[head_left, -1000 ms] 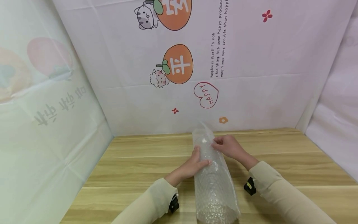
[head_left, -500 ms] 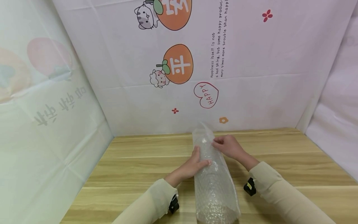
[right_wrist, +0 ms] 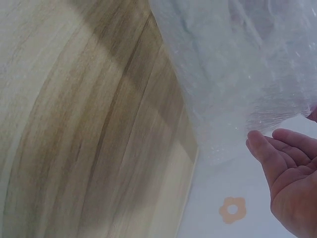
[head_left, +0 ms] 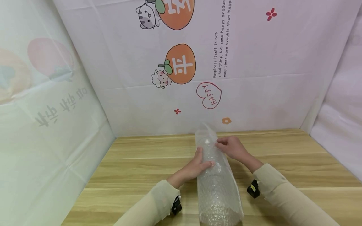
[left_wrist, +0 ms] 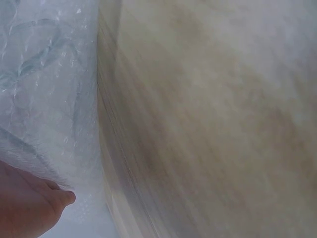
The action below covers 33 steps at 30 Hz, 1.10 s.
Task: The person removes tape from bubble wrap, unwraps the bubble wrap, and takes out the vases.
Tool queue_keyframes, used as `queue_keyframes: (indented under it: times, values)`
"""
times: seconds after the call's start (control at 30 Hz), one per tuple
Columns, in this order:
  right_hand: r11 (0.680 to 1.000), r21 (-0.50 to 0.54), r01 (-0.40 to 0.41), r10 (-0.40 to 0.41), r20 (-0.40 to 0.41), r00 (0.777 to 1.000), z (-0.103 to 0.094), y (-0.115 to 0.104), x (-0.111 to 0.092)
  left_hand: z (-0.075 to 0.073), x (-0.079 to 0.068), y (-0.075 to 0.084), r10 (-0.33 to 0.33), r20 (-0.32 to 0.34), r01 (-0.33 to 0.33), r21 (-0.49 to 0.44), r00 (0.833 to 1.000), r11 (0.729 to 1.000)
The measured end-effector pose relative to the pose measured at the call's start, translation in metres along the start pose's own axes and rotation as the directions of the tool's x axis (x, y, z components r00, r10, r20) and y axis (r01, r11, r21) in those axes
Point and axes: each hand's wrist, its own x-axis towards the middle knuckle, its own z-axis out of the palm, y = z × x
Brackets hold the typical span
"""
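Note:
A long roll of clear bubble wrap lies on the wooden table, pointing away from me, with its thin loose end at the back. My left hand rests on its left side, thumb stretched across the top and a finger straight along it; some fingers are hidden. At the roll's far right edge, my right hand pinches the film between thumb and fingertips. The right wrist view shows the right hand at the edge of the bubble wrap. Only part of the left hand appears in the left wrist view.
The wooden table extends to both sides of the roll. A white printed cloth hangs behind it, close to the roll's far end, and more white cloth hangs at the left. Black wrist cameras sit below both cuffs.

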Motion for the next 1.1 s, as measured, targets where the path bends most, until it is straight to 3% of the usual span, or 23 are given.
queue_keyframes:
  times: [0.37,0.77,1.1]
  values:
    - [0.999,0.032,0.006,-0.005,-0.007,1.0,-0.002,0.003,-0.002,0.0,0.0,0.001,-0.007,0.004,0.007,-0.001,1.0,1.0]
    - [0.999,0.02,-0.049,0.048,0.028,0.998,-0.006,0.001,-0.001,-0.002,-0.001,0.003,0.0,0.014,-0.001,0.001,1.0,1.0]
    - [0.999,-0.019,-0.03,0.03,0.02,0.999,-0.015,-0.002,0.013,-0.003,-0.002,0.004,0.001,0.018,-0.001,0.007,1.0,1.0]
